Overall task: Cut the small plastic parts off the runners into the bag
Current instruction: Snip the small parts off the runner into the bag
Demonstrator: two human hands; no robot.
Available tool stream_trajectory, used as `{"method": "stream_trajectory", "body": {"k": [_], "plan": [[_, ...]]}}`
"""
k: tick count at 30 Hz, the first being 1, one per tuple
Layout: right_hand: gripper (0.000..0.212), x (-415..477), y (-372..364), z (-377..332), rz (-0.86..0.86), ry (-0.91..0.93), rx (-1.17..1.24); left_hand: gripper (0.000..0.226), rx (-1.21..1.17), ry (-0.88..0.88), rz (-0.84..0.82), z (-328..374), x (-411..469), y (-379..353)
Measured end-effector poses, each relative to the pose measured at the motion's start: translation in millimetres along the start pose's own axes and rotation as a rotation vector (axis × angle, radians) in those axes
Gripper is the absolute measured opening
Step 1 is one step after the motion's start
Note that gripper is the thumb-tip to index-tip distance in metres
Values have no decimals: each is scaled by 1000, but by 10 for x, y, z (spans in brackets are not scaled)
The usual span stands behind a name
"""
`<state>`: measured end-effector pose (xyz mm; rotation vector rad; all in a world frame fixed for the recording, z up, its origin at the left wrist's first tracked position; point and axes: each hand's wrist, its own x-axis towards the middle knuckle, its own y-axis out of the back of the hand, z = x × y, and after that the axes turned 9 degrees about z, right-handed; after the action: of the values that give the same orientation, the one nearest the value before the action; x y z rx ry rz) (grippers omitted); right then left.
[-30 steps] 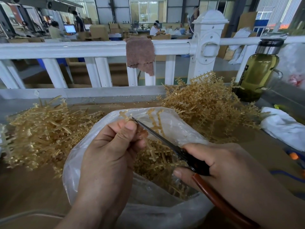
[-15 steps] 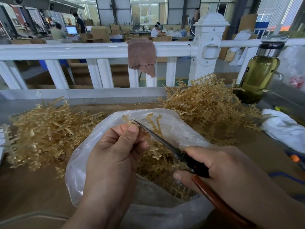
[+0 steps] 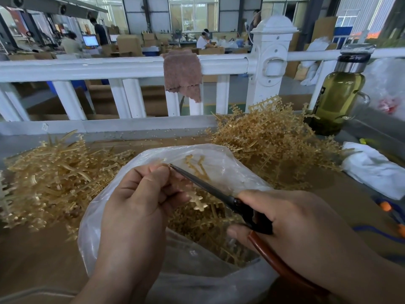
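Observation:
My left hand (image 3: 140,198) pinches a tan plastic runner (image 3: 197,199) over the open mouth of a clear plastic bag (image 3: 221,156). My right hand (image 3: 291,227) grips scissors (image 3: 210,187) with dark blades and a red-brown handle. The blade tips sit at the runner's top end, right by my left fingertips. Inside the bag lies a heap of tan cut pieces (image 3: 203,227). Whether the blades are parted is hard to tell.
Tan runner piles lie left (image 3: 50,178) and back right (image 3: 274,141) on the brown table. A bottle of yellow-green liquid (image 3: 337,95) stands at the right. White cloth (image 3: 372,167) lies beside it. A white railing (image 3: 109,66) with a brown rag (image 3: 183,73) borders the far edge.
My left hand shifted the runner slightly in its fingers and the scissor tips stay at its top end. The view has tilted a little; both hands keep their grips.

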<state>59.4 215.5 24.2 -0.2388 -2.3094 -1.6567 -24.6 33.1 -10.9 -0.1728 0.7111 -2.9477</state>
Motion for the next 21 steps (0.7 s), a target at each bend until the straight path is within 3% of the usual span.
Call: {"method": "stream_trajectory", "body": {"k": [7,21], "plan": [[48,46,9,48,-73,-45,167,6,-94,164,-46,4,65,18],[48,47,-15,6,-93,-76,191,7,-146,139,-82,59,53,9]]}}
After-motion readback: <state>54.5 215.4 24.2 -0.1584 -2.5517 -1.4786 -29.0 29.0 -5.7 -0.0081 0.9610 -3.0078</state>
